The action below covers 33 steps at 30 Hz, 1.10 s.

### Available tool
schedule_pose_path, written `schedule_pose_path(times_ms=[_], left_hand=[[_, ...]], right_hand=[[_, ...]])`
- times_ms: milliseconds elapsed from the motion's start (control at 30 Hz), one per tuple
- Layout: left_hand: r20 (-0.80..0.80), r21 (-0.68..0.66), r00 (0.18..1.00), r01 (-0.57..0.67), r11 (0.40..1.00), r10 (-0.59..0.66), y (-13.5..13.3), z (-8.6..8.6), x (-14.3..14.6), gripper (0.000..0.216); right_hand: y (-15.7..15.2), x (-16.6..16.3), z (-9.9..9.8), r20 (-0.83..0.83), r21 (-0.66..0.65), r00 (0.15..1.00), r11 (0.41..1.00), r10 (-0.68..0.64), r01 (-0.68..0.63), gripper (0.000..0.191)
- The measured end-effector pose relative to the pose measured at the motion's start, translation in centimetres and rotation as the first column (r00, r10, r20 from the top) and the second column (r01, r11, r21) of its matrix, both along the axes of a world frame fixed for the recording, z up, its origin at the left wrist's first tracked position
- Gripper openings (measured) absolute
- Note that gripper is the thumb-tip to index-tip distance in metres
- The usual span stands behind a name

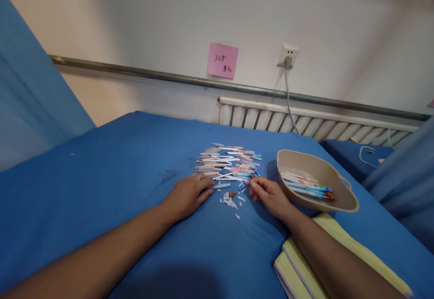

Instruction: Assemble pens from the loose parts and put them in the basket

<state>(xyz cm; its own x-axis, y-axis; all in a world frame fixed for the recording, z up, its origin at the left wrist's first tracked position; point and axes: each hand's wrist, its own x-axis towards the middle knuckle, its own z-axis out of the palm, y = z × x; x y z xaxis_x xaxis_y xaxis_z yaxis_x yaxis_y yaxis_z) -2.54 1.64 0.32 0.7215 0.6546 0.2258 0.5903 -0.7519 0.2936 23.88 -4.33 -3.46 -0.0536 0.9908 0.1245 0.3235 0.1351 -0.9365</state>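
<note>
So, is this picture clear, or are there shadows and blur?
Head view: a dark shadow falls across the blue sheet at the bottom; head view: the small white pieces look soft-edged; head view: the metal rail slants, perhaps from camera tilt.

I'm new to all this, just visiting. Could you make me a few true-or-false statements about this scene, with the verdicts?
1. The basin holds pens. True.
2. The note on the wall is yellow. False: it is pink.
3. Something is plugged into the socket. True.
4. The small white pieces are inside the basin. False: they lie on the blue sheet, between the left hand and the right hand.
5. The yellow towel is beside the left arm. False: it lies at the right arm.
</note>
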Motion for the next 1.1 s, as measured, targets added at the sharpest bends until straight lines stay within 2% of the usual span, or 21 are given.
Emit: schedule_pose_path(times_ms=[133,300,433,567,667,767,900,1000,1100], left_hand=[[-0.050,0.020,0.999,-0.011,1.000,0.012,-0.4,-0.1,0.5,0.021],[0.009,0.020,1.000,-0.018,1.000,0.018,-0.8,0.3,0.7,0.015],[-0.012,-0.024,1.000,-0.014,1.000,0.013,-1.0,0.4,0.7,0.012],[-0.019,-0.041,0.999,-0.032,0.999,0.031,-1.1,0.2,0.7,0.012],[0.075,-0.017,0.996,-0.049,0.999,0.051,-0.8,0.3,0.6,0.020],[0.196,-0.009,0.974,-0.114,0.993,0.113,0.0,0.8,0.1,0.026],[0.321,-0.105,0.906,-0.256,0.961,0.276,1.4,1.1,-1.1,0.023],[0.398,-0.245,0.817,-0.343,0.907,0.417,2.2,0.5,-1.8,0.024],[0.494,-0.390,0.725,-0.309,0.867,0.481,2.4,-0.3,-1.9,0.025]], right_hand=[[-0.1,0.0,-0.1,0.003,0.003,1.000,1.000,0.002,-0.002,0.032],[-0.1,-0.1,-0.4,0.009,0.008,1.000,1.000,-0.001,0.001,0.032],[-0.1,-0.3,-0.5,0.023,0.021,1.000,1.000,-0.014,0.014,0.029],[-0.2,-0.8,-0.4,0.155,0.139,0.985,0.989,-0.078,0.057,0.021],[-0.2,-1.4,-0.1,0.316,0.302,0.938,0.952,-0.145,0.045,0.018],[0.0,-2.3,0.3,0.470,0.370,0.868,0.929,-0.158,-0.031,0.023],[0.8,-3.8,1.1,0.663,0.308,0.739,0.942,-0.115,-0.130,0.026],[1.6,-4.9,1.7,0.750,0.229,0.655,0.965,-0.093,-0.126,0.024],[2.1,-5.7,2.2,0.800,0.173,0.592,0.982,-0.099,-0.069,0.020]])
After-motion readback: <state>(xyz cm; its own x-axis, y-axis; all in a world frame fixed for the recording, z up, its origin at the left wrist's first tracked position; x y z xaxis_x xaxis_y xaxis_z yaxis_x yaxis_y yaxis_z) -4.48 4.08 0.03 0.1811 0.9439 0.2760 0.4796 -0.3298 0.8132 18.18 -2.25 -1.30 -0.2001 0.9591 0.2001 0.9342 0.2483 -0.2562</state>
